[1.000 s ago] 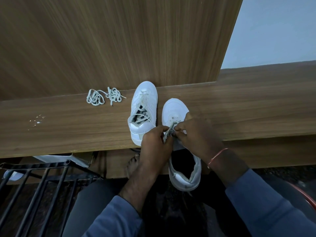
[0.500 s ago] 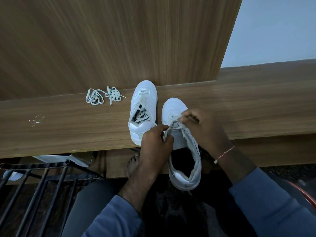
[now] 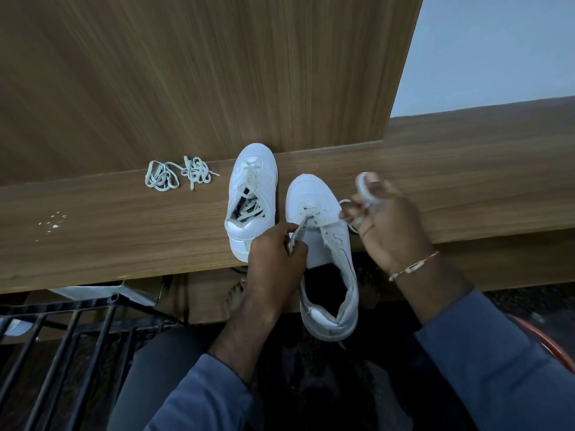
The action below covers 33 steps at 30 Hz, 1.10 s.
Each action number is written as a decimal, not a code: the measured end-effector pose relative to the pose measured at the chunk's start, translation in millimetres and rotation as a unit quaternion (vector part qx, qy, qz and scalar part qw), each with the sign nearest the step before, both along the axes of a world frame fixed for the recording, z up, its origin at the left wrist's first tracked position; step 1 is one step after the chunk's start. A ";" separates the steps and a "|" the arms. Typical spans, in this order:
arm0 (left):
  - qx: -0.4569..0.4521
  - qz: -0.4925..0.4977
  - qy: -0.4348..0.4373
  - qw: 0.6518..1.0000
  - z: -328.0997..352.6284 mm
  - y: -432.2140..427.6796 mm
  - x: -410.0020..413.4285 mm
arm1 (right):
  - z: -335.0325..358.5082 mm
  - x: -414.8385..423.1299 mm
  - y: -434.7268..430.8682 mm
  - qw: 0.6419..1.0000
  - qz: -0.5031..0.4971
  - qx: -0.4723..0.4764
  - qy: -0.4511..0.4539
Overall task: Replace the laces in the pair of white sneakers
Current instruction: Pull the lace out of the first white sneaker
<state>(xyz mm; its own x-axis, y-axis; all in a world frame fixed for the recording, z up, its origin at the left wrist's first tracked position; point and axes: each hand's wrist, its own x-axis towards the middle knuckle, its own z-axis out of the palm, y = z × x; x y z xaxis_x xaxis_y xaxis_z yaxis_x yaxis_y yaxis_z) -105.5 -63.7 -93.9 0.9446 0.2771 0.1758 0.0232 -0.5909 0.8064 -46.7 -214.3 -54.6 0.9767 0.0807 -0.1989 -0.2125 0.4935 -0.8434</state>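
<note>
1. The near sneaker (image 3: 311,194), between both hands, has its lace (image 3: 314,217) only through the toe eyelets; the far sneaker (image 3: 252,194), beyond the left fingers (image 3: 286,228), is slackly laced, so I judge most work remains
2. The left hand (image 3: 273,259) pinches one lace end; the right hand (image 3: 389,225), blurred, grips the other
3. Two bundled laces (image 3: 179,177) lie well left of the fingers

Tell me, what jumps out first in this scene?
The hands, at the centre: the left hand and right hand both hold a lace threaded through a white sneaker whose heel overhangs the shelf. A second sneaker, loosely laced, stands to its left, and two loose lace bundles lie further left.
</note>
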 end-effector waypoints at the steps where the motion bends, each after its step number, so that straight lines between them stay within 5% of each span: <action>1: -0.001 0.000 0.000 1.000 0.2 -0.2 -0.4 | 1.3 4.8 -5.1 0.999 -0.024 0.040 0.026; 10: 0.004 -0.006 0.024 1.000 0.2 -1.8 -4.7 | -8.4 10.1 2.6 0.985 -0.112 -0.091 0.094; 14: 0.001 -0.020 0.018 1.000 -1.8 -0.4 -3.6 | -10.6 11.5 1.0 0.962 -0.105 -0.251 0.019; 19: 0.011 -0.038 0.014 0.999 -3.6 -0.3 -2.1 | -0.4 7.5 10.8 0.956 -0.159 -0.235 -0.079; 21: 0.021 -0.041 0.014 0.999 -4.9 -1.5 -1.7 | 8.3 2.9 23.1 0.926 -0.059 -0.321 -0.188; 23: 0.025 -0.034 0.003 0.999 -5.3 -2.2 -2.6 | 7.9 -4.1 39.2 0.838 0.146 -0.437 -0.293; 25: 0.019 -0.027 -0.003 0.999 -4.9 -1.6 -3.5 | 1.3 -5.4 47.0 0.779 0.217 -0.492 -0.321; 29: 0.030 -0.032 -0.008 0.999 -5.5 -3.5 -0.1 | -4.8 2.8 18.1 0.787 0.124 -0.528 -0.293; 33: 0.000 -0.008 -0.003 1.000 -2.6 -1.8 2.1 | -14.6 -4.4 -16.5 0.801 0.158 -0.525 -0.239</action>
